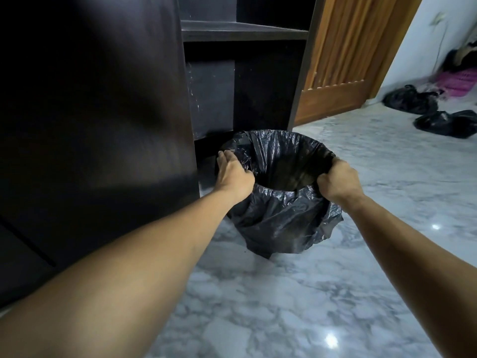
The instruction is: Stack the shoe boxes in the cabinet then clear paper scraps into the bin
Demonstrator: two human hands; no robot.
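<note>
Bin (278,202) black-lined, crinkled (both hands' grip on rim).

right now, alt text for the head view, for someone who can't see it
Both hands, left and right, grip opposite sides of the rim of a black-bagged bin on a marble floor, beside a dark cabinet.
</note>
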